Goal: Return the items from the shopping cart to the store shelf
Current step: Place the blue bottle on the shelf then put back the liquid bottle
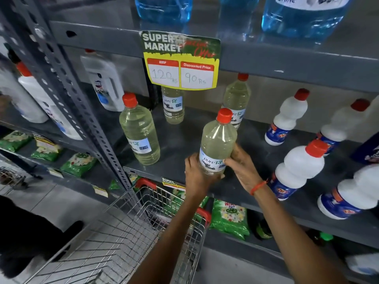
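Note:
A clear bottle of pale yellow liquid with a red cap (217, 138) stands upright at the front edge of the grey metal shelf (184, 140). My left hand (196, 173) grips its lower left side and my right hand (242, 165) grips its lower right side, over the white label. Three like bottles stand on the same shelf: one to the left (139, 130), one at the back under the price tag (173, 107), one behind the held bottle (236, 99). The wire shopping cart (114, 238) with red corners sits below, near my arms; its basket looks empty.
White bottles with red caps and blue labels (297, 167) crowd the shelf's right side. A yellow price tag (181, 64) hangs from the shelf above, where blue liquid jugs (303, 15) stand. White jugs (104, 83) are at back left. Green packets (229, 220) fill lower shelves.

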`<state>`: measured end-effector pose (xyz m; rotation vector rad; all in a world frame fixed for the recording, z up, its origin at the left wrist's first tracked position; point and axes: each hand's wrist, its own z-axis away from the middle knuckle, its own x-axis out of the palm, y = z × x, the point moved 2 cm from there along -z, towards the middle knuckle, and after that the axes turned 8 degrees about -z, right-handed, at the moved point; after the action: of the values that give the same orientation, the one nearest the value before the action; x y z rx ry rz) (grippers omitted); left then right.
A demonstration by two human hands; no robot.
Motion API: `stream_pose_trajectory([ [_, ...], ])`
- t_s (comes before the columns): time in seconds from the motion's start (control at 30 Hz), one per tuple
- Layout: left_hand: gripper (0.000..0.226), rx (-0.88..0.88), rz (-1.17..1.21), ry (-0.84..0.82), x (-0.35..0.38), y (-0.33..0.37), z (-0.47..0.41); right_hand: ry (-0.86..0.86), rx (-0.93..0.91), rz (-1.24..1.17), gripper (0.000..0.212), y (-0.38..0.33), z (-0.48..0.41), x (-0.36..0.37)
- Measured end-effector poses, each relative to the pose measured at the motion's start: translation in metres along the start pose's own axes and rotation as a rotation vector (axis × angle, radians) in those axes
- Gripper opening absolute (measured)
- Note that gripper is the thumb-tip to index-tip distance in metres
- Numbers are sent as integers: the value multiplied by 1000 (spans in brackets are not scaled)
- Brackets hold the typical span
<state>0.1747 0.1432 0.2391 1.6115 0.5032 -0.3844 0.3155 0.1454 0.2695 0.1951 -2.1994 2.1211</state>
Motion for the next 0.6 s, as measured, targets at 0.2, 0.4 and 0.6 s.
stream_pose_trajectory([
  [0.2,85,2,83,-360,-20,-30,-18,39,87,165,59,31,13,-1],
  [0.4,74,40,25,-389,-19,-31,-21,106,114,189,67,40,18,-4],
  [0.6,78,72,10,-387,-9,-20,-11,161,112,167,63,41,31,-15],
])
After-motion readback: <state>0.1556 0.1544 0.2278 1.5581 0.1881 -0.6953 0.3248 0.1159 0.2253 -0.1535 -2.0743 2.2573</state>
